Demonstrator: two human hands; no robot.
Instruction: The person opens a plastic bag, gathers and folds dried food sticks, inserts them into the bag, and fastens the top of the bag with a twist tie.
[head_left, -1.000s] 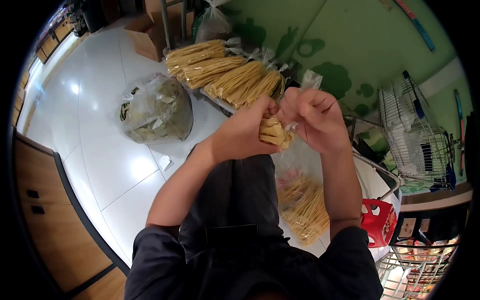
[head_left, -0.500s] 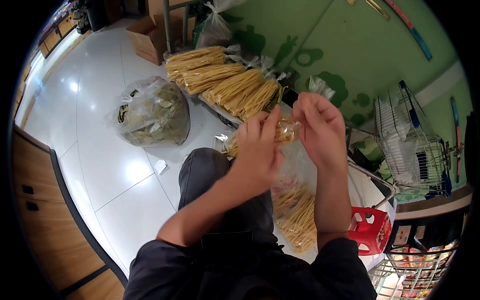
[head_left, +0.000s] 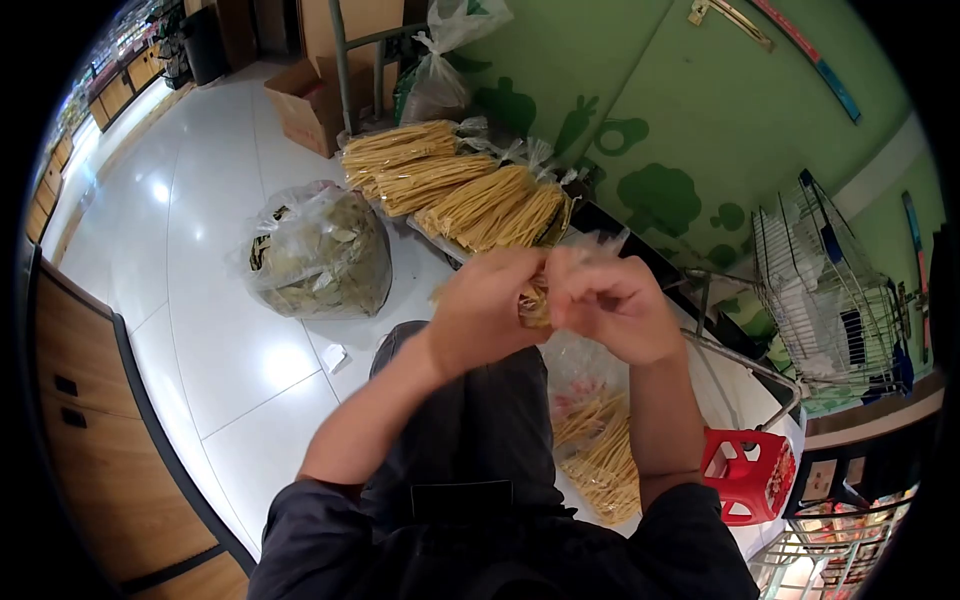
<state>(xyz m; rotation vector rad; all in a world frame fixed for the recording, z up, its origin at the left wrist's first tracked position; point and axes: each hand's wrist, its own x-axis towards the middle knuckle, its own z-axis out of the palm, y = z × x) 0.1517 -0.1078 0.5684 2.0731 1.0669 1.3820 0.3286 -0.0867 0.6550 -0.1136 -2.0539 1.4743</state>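
Note:
My left hand (head_left: 487, 308) is wrapped round a see-through bag of yellow dried bean curd sticks (head_left: 535, 306), held above my knees. Close against it, my right hand (head_left: 618, 308) has its fingers curled at the gathered plastic neck of the same bag; the exact grip is blurred. Most of this bag is hidden by my hands. Just beyond lie several filled bags of the same sticks (head_left: 480, 205), side by side on a low cart. Below my right forearm, a larger open bag (head_left: 600, 455) with loose sticks rests on the floor.
A tied bag of dried leaves (head_left: 325, 260) sits on the tiled floor to the left, near a white scrap (head_left: 335, 357). A cardboard box (head_left: 305, 110) stands behind. On the right are a red stool (head_left: 745, 475), a metal cart rail (head_left: 740, 350) and a wire basket (head_left: 825, 290).
Both hands have come lower and closer together, bringing the bag nearer to my body. My right hand has turned over at the bag's neck. The view has shifted slightly.

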